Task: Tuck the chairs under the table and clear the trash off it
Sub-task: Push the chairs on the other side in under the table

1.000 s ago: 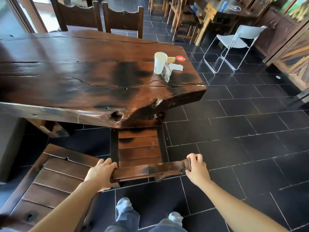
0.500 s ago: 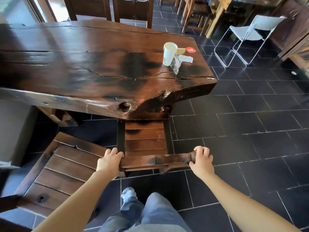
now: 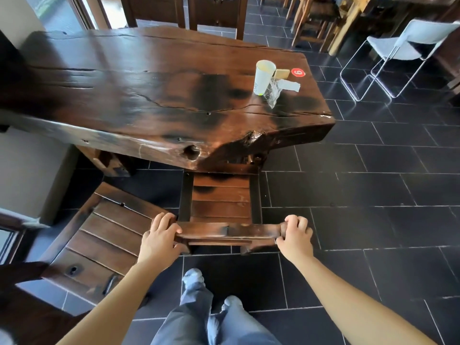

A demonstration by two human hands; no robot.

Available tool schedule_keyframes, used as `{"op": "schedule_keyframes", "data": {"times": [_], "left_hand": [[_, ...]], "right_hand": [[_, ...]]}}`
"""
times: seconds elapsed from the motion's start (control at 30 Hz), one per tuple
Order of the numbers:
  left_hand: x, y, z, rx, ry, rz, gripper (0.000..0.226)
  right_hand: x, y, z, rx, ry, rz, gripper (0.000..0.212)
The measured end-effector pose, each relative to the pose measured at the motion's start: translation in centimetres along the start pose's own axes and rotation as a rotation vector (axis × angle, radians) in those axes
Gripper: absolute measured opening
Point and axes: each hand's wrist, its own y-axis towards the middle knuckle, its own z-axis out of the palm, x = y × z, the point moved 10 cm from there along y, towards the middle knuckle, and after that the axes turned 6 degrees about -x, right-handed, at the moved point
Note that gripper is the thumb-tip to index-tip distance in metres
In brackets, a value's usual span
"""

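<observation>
A dark wooden chair (image 3: pixel 221 202) stands in front of me, its slatted seat partly under the near edge of the thick wooden table (image 3: pixel 139 95). My left hand (image 3: pixel 159 236) grips the left end of the chair's top rail and my right hand (image 3: pixel 296 236) grips the right end. On the table's far right stand a white paper cup (image 3: pixel 263 77), a crumpled clear plastic wrapper (image 3: pixel 272 92), a white paper scrap (image 3: pixel 288 85), a small tan block (image 3: pixel 282 73) and a red round number marker (image 3: pixel 298 72).
A second dark wooden chair (image 3: pixel 104 242) stands angled out from the table at my left. Two more wooden chairs (image 3: pixel 214 13) sit at the table's far side. A white folding chair (image 3: pixel 403 43) stands on the dark tiled floor at the right. A wall lies left.
The chair has slid forward, its seat going further under the table. I have stepped closer, both hands still on the top rail.
</observation>
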Motion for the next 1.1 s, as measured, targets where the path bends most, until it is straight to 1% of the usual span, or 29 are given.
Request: {"op": "schedule_keyframes", "data": {"times": [0.1,0.17,0.3,0.37,0.43,0.57,0.63,0.73,0.83,0.9,1.03,1.1], "left_hand": [[-0.1,0.2,-0.6,0.01,-0.032,-0.013,0.038],[-0.1,0.6,-0.7,0.015,-0.023,-0.035,0.043],[0.0,2.0,-1.3,0.04,-0.03,-0.14,0.042],[-0.2,2.8,-1.4,0.063,0.057,-0.134,0.046],[-0.4,3.1,-1.1,0.049,0.155,-0.103,0.053],[0.0,2.6,0.8,0.038,0.263,-0.064,0.063],[0.2,2.8,0.8,0.012,0.236,-0.054,0.06],[0.2,3.1,1.2,0.004,0.198,-0.012,0.057],[-0.1,3.8,1.2,-0.007,0.141,-0.024,0.056],[-0.3,4.6,1.1,-0.019,0.124,-0.033,0.056],[-0.1,5.6,0.7,-0.023,0.092,-0.038,0.056],[0.2,5.7,0.6,-0.023,0.09,-0.033,0.056]], "right_hand": [[-0.2,-0.2,0.1,-0.013,0.047,-0.005,0.048],[-0.2,-0.3,-0.1,-0.048,0.045,-0.052,0.048],[-0.5,0.3,-0.8,-0.053,-0.048,-0.145,0.048],[-0.6,0.8,-0.7,-0.042,-0.082,-0.162,0.048],[-0.3,1.1,-0.5,-0.037,-0.089,-0.186,0.047],[-0.6,1.3,0.1,-0.004,-0.091,-0.242,0.046],[-0.6,1.4,0.2,-0.015,-0.125,-0.281,0.049],[-0.6,1.7,0.1,-0.036,-0.173,-0.312,0.063],[-0.4,3.1,-0.4,-0.062,-0.167,-0.321,0.07],[-0.1,4.1,-0.6,-0.064,-0.157,-0.326,0.067],[0.5,4.6,-0.1,-0.035,-0.123,-0.32,0.054],[0.6,4.3,0.1,-0.03,-0.111,-0.321,0.054]]}}
